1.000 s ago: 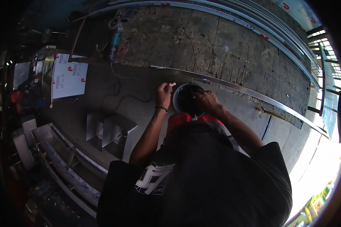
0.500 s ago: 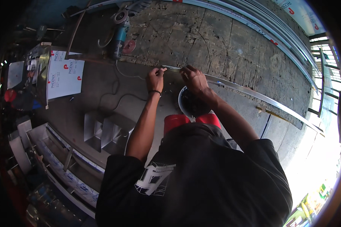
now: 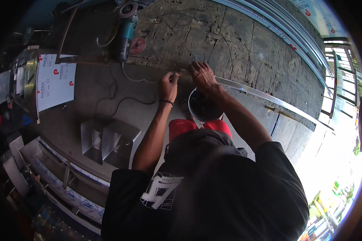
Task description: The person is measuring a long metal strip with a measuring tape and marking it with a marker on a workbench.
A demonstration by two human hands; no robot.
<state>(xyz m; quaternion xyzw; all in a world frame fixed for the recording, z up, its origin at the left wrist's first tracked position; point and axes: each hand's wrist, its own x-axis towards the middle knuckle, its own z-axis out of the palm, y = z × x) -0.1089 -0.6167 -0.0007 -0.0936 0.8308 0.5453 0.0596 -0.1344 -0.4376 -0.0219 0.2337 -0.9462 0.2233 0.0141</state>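
Note:
A long, narrow shiny metal strip point(image 3: 265, 94) lies along the near edge of the worn wooden bench. My right hand point(image 3: 203, 76) is closed over its left end, fingers bent across the metal and hiding part of it. Just to the left, my left hand point(image 3: 168, 86) is pinched, with thumb and fingertips close to the strip's end. Whatever it holds is too small to make out. Beneath my right wrist stands a round bucket point(image 3: 190, 107) with a pale rim and a dark inside.
On the bench point(image 3: 225, 44) lie a teal angle grinder point(image 3: 127, 34), a reddish disc point(image 3: 138, 46) and long metal profiles point(image 3: 277, 36). Bent metal pieces point(image 3: 108, 140) and a long metal trough point(image 3: 68, 176) sit on the left. A cable point(image 3: 118, 100) crosses the floor.
My right hand has slid left over the strip's end, covering the bright part that showed between the hands. The gap between my hands has narrowed. The whole view has shifted slightly.

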